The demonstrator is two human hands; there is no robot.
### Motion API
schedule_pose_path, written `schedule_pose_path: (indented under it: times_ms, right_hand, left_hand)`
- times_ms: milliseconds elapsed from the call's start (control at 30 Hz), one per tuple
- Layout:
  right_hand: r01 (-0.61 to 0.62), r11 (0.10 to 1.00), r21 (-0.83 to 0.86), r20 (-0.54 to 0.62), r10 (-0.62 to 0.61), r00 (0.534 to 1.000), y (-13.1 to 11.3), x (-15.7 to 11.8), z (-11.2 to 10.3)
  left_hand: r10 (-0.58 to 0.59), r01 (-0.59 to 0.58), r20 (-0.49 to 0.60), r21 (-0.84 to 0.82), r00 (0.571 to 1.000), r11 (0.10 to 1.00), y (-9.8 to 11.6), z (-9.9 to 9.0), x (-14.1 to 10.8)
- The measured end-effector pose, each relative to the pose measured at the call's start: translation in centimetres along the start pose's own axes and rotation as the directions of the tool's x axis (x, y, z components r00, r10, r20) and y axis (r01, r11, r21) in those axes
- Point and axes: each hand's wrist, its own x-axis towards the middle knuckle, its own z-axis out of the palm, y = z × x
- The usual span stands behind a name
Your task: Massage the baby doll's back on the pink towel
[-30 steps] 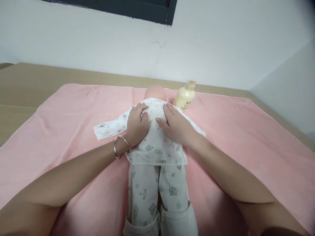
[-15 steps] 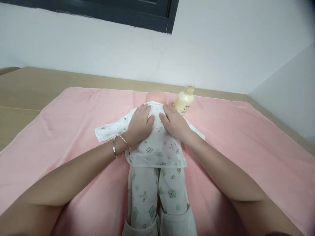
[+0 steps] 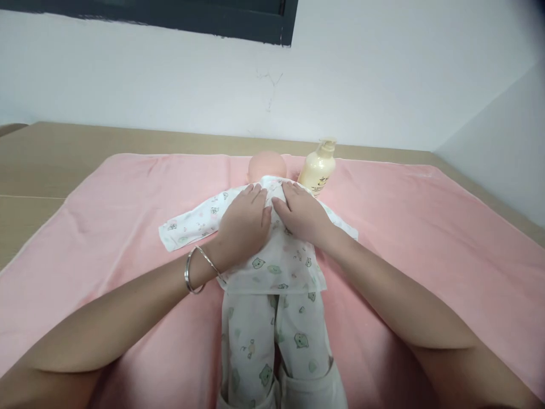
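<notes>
A baby doll lies stretched out before me, its bald head (image 3: 267,165) at the far end; no face shows. It wears a white printed top (image 3: 272,271) and matching trousers (image 3: 251,341) with turned-up cuffs. My left hand (image 3: 244,224) rests flat on the left upper part of the top, fingers stretched toward the head. On the right upper part lies my right hand (image 3: 304,213), palm down, fingers extended. Both thumbs point inward with a narrow strip of cloth between them. A silver bangle (image 3: 196,270) circles my left wrist.
A pale yellow pump bottle (image 3: 318,167) stands just beyond my right hand, beside the doll's head. Under everything is a pink blanket (image 3: 106,227) spread over a wooden table (image 3: 76,139). A white wall (image 3: 191,85) with a dark frame (image 3: 255,23) rises behind.
My left hand has slid slightly inward, toward the middle of the doll's top. My right hand stays nearly in place. The camera view has shifted a little.
</notes>
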Motion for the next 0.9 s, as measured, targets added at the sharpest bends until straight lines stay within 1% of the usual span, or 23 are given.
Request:
schedule_pose_path:
  times_ms: [67, 133, 200, 233, 267, 300, 367, 433, 467, 500, 533, 600, 667, 733, 800, 900]
  right_hand:
    - [0.042, 0.998, -0.045, -0.056, -0.045, 0.997, -0.8, -1.0, 0.0]
    - [0.062, 0.996, -0.071, -0.072, -0.067, 0.995, -1.6, -2.1, -0.4]
    - [0.047, 0.998, -0.049, -0.033, -0.049, 0.998, -2.0, -2.5, -1.0]
    - [0.033, 0.999, -0.025, 0.0, -0.033, 0.999, -2.0, -2.4, -1.2]
    - [0.018, 1.0, 0.0, 0.03, -0.018, 0.999, -1.8, -2.1, -1.4]
    - [0.006, 1.0, 0.022, 0.05, -0.007, 0.999, -1.5, -1.6, -1.5]
    - [0.015, 0.999, 0.041, 0.059, -0.017, 0.998, -0.7, -0.5, -1.2]
    - [0.046, 0.999, 0.024, 0.028, -0.046, 0.999, -0.1, 0.3, -0.4]
    - [0.057, 0.998, 0.006, 0.009, -0.057, 0.998, 0.0, 0.3, 0.0]
    - [0.063, 0.998, -0.011, -0.013, -0.063, 0.998, -0.1, 0.1, 0.3]
    - [0.069, 0.997, -0.026, -0.04, -0.07, 0.997, -0.3, -0.3, 0.6]
    - [0.102, 0.994, -0.045, -0.083, -0.105, 0.991, -1.1, -1.6, 0.8]
    - [0.158, 0.986, -0.052, -0.093, -0.163, 0.982, -1.8, -2.8, 0.5]
    - [0.181, 0.983, -0.043, -0.081, -0.184, 0.98, -2.2, -3.3, 0.1]
    - [0.133, 0.991, -0.004, -0.059, -0.133, 0.989, -1.9, -2.8, -0.3]
    - [0.036, 0.997, 0.069, -0.012, -0.036, 0.999, -0.8, -1.1, -0.4]
  left_hand:
    - [-0.066, 0.067, 0.066, -0.018, 0.996, 0.998, -0.3, -0.5, 0.8]
    - [-0.161, 0.166, 0.123, -0.027, 0.979, 0.986, -0.7, -1.1, 1.8]
    - [-0.238, 0.242, 0.14, -0.014, 0.961, 0.97, -0.9, -1.5, 2.4]
    - [-0.255, 0.256, 0.136, 0.008, 0.957, 0.967, -0.8, -1.5, 2.4]
    - [-0.252, 0.248, 0.122, 0.041, 0.96, 0.968, -0.6, -1.5, 2.3]
    - [-0.223, 0.215, 0.101, 0.083, 0.97, 0.973, -0.3, -1.4, 2.0]
    - [-0.106, 0.096, 0.051, 0.162, 0.993, 0.982, 0.4, -1.1, 1.1]
    - [0.014, -0.018, 0.018, 0.192, 1.0, 0.981, 0.8, -0.8, 0.3]
    - [0.046, -0.047, 0.012, 0.182, 0.999, 0.982, 0.8, -0.8, 0.1]
    - [0.051, -0.053, 0.016, 0.158, 0.999, 0.986, 0.7, -0.7, 0.2]
    - [0.035, -0.038, 0.032, 0.125, 0.999, 0.991, 0.5, -0.8, 0.4]
    - [-0.06, 0.057, 0.076, 0.045, 0.995, 0.997, -0.2, -1.0, 1.3]
    - [-0.182, 0.187, 0.12, -0.026, 0.976, 0.982, -0.8, -1.1, 2.2]
    - [-0.248, 0.258, 0.135, -0.059, 0.959, 0.964, -1.1, -1.1, 2.8]
    - [-0.24, 0.248, 0.11, -0.063, 0.964, 0.967, -1.3, -0.8, 2.9]
    - [-0.219, 0.223, 0.067, -0.059, 0.973, 0.973, -1.5, 0.0, 2.6]
